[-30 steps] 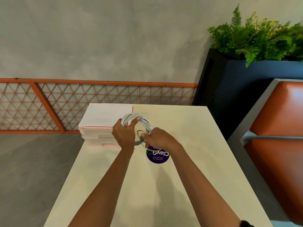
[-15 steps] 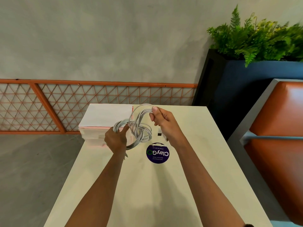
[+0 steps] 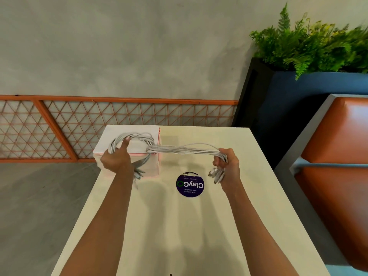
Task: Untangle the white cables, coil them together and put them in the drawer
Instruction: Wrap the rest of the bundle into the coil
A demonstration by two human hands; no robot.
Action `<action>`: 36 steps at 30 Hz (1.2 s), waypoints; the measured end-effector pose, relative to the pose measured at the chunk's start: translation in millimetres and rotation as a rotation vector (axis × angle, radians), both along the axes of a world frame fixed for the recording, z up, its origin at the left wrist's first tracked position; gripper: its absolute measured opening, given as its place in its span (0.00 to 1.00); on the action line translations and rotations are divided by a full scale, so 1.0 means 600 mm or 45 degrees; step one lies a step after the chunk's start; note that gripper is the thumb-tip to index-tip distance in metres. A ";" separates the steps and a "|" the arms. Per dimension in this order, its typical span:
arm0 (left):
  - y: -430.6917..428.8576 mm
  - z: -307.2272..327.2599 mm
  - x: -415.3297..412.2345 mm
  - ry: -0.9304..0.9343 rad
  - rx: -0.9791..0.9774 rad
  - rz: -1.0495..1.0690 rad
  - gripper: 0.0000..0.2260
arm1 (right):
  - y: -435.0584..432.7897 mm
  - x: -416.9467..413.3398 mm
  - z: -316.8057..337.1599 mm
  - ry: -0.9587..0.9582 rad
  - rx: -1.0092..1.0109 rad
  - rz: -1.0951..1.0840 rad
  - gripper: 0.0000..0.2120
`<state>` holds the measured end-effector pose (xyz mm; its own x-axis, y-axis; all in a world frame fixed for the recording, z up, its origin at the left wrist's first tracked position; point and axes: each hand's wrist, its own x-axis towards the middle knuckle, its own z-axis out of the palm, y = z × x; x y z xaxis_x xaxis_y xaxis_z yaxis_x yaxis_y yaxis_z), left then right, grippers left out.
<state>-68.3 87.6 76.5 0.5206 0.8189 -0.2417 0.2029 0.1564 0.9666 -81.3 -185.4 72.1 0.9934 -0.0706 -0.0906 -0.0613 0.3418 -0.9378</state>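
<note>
Both hands busy rn, so quick post. Only one view, the head cam, looking down at the table (image 3: 179,236).

Left hand (image 3: 116,158) is closed round a loop of the white cables (image 3: 179,150), thumb poking up through the loop, fingers wrapped under it. Right hand (image 3: 229,166) is fisted round the other end of the same bundle, w/ the plug ends (image 3: 216,176) dangling below my fist. Between the two, the bundle runs pretty much straight. It's held up in the air above the far part of the table, w/ the left loop over the drawer unit (image 3: 152,166) at the far-left corner. Some loose ends (image 3: 139,173) hang down under my left hand in front of the unit. Round purple sticker (image 3: 190,184) sits on the table below the stretched part, nothing touching it.

Step-wise, imo I'm in the untangle bit. Strands are bunched and there's a twist (image 3: 151,150) where the loop meets the straight run, so no tidy coil yet. Drawers look shut afaict, tho the unit is partly hidden behind cables, so can't say for sure.

Next move prob needs working that twist loose w/o yanking, since pulling harder would likely just tighten it. Then get the strands parallel and wind them into one coil. After that, one hand has to hold the coil so the other can open a drawer.
</note>
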 end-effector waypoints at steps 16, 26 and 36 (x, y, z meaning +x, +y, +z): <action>-0.088 0.069 0.016 -0.710 0.325 -0.088 0.15 | 0.044 0.015 -0.067 0.236 -0.911 0.484 0.16; -0.119 0.044 0.009 -0.613 0.446 -0.173 0.11 | 0.172 0.015 0.052 0.308 -0.696 0.804 0.22; -0.087 0.000 0.014 -0.363 0.793 -0.162 0.21 | 0.155 0.024 0.074 -0.280 -1.423 0.595 0.18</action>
